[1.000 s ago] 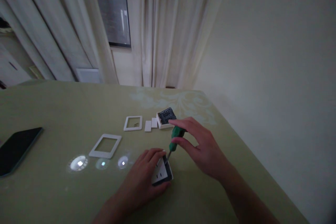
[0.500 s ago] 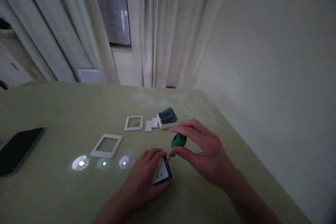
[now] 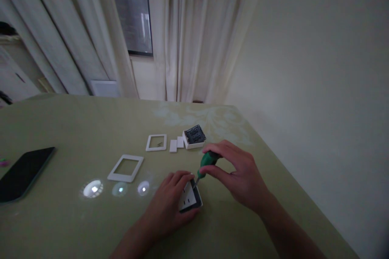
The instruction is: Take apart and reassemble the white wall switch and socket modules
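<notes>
My left hand (image 3: 165, 206) is curled around a white wall socket (image 3: 188, 199) with a dark back, pressing it down on the green table (image 3: 75, 129). My right hand (image 3: 240, 176) pinches the green handle of a small screwdriver (image 3: 204, 164). Its metal tip points down at the socket's upper right edge. The fingers of both hands are closed around what they hold.
Beyond the hands lie a larger white frame (image 3: 125, 168), a smaller white frame (image 3: 156, 143), two small white pieces (image 3: 176, 144) and a dark module in a white base (image 3: 193, 136). A black phone (image 3: 24, 173) rests at the left. Curtains and a wall stand behind.
My right hand has shifted its fingers on the screwdriver handle, as if turning it, staying above the socket. The left hand and socket have hardly moved. The view has drifted slightly.
</notes>
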{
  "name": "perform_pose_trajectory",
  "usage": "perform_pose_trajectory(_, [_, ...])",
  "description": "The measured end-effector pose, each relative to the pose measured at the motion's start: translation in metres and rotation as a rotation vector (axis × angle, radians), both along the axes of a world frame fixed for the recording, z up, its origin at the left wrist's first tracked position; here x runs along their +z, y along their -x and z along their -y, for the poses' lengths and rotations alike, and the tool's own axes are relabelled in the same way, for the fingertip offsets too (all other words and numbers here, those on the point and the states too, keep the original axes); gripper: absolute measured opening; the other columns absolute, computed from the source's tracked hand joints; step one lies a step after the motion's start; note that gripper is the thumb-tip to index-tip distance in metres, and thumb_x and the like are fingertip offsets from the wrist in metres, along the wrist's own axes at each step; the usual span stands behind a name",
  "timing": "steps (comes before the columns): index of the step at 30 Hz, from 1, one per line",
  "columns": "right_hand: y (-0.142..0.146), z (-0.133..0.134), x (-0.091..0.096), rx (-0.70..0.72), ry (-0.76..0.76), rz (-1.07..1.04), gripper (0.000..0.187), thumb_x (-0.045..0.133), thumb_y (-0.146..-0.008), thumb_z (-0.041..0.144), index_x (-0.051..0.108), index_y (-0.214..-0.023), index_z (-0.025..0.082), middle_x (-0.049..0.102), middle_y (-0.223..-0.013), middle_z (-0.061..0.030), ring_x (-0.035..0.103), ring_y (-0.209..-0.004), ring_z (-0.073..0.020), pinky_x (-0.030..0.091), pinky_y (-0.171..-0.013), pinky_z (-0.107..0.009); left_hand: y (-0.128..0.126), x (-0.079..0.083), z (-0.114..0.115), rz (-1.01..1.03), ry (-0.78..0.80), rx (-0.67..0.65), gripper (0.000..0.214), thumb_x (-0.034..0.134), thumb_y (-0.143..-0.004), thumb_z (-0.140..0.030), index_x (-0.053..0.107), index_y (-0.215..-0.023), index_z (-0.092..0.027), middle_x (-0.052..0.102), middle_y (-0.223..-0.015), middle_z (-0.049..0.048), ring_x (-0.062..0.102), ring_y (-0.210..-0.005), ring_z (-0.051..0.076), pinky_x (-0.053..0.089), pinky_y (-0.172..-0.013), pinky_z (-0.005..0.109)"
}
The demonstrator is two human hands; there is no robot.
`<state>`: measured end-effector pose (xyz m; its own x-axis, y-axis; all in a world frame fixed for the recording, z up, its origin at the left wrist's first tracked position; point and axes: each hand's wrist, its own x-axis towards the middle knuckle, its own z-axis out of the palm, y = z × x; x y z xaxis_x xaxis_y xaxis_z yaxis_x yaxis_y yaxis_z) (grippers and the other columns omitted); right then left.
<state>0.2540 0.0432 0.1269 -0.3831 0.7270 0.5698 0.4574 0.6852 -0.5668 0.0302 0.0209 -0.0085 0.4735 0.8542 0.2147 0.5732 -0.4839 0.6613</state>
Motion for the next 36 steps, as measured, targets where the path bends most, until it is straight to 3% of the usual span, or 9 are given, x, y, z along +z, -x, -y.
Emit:
perform_pose_trajectory(4, [0.000,0.003,0.004,0.092,0.128,0.068,0.044,0.064,-0.107,0.023,0.058,-0.150,0.029,0.070,-0.138,-0.0097,0.068,-0.126,-0.0241,0.053,-0.110,-0.040,-0.001,0.000,-0.002,0.028,-0.005,-0.003,0.070,0.086,-0.081,-0.030,0.055,-0.143,-0.031,0.063,-0.144,0.0086,0.059,-0.130,0.034,0.052,-0.110,0.051])
perform_pose_trajectory(6, [0.002,0.004,0.005,0.158,0.216,0.054,0.048,0.060,-0.108,0.021,0.054,-0.154,0.030,0.068,-0.144,-0.0101,0.066,-0.131,-0.0245,0.052,-0.114,-0.043,-0.002,0.000,-0.004,0.039,-0.006,-0.005,0.069,0.087,-0.080,-0.030,0.056,-0.141,-0.030,0.064,-0.142,0.0087,0.059,-0.129,0.034,0.052,-0.110,0.052])
perform_pose_trajectory(11, [0.013,0.008,-0.004,0.057,0.191,-0.079,0.028,0.074,-0.099,0.021,0.070,-0.126,0.026,0.074,-0.117,-0.0056,0.072,-0.105,-0.0209,0.061,-0.097,-0.036,-0.003,0.001,-0.007,0.053,0.004,-0.017,0.067,0.088,-0.079,-0.032,0.059,-0.139,-0.028,0.066,-0.139,0.0094,0.061,-0.126,0.035,0.052,-0.109,0.052])
perform_pose_trajectory(15, [0.016,0.016,-0.018,-0.092,0.097,-0.164,0.030,0.082,-0.094,0.025,0.071,-0.122,0.025,0.073,-0.107,-0.0041,0.071,-0.091,-0.0190,0.061,-0.084,-0.031,-0.003,-0.001,-0.009,0.052,-0.022,-0.008,0.066,0.087,-0.079,-0.032,0.060,-0.139,-0.027,0.068,-0.137,0.0101,0.062,-0.123,0.034,0.052,-0.107,0.052])
perform_pose_trajectory(19, [0.011,0.021,-0.029,-0.152,0.094,-0.221,0.030,0.083,-0.094,0.029,0.071,-0.121,0.024,0.072,-0.103,-0.0035,0.070,-0.086,-0.0180,0.060,-0.080,-0.030,-0.004,-0.001,-0.010,0.048,-0.026,-0.019,0.067,0.086,-0.081,-0.034,0.058,-0.141,-0.026,0.068,-0.139,0.0108,0.062,-0.124,0.034,0.051,-0.109,0.052])
perform_pose_trajectory(25, [0.003,0.019,-0.054,-0.395,0.107,-0.529,0.042,0.098,-0.074,0.038,0.066,-0.098,0.022,0.067,-0.080,0.0019,0.064,-0.071,-0.0161,0.057,-0.067,-0.028,-0.003,-0.001,-0.009,0.032,-0.017,-0.006,0.067,0.086,-0.082,-0.036,0.057,-0.141,-0.022,0.066,-0.141,0.0135,0.061,-0.127,0.035,0.049,-0.112,0.054])
perform_pose_trajectory(31, [-0.028,0.003,-0.085,-0.476,0.338,-1.106,0.042,0.101,-0.068,0.040,0.069,-0.086,0.020,0.064,-0.070,0.0053,0.054,-0.053,-0.0083,0.045,-0.045,-0.019,-0.001,0.000,-0.005,0.003,0.019,0.036,0.071,0.085,-0.084,-0.037,0.055,-0.147,-0.023,0.065,-0.147,0.0151,0.058,-0.135,0.037,0.046,-0.118,0.058])
perform_pose_trajectory(36, [-0.055,-0.017,-0.098,-0.458,0.487,-1.262,0.042,0.099,-0.066,0.040,0.064,-0.081,0.022,0.070,-0.071,0.0039,0.068,-0.058,-0.0130,0.054,-0.046,-0.020,0.000,0.008,0.005,0.009,0.109,-0.048,0.083,0.087,-0.083,-0.043,0.051,-0.156,-0.027,0.062,-0.154,0.0156,0.056,-0.143,0.038,0.044,-0.122,0.059])
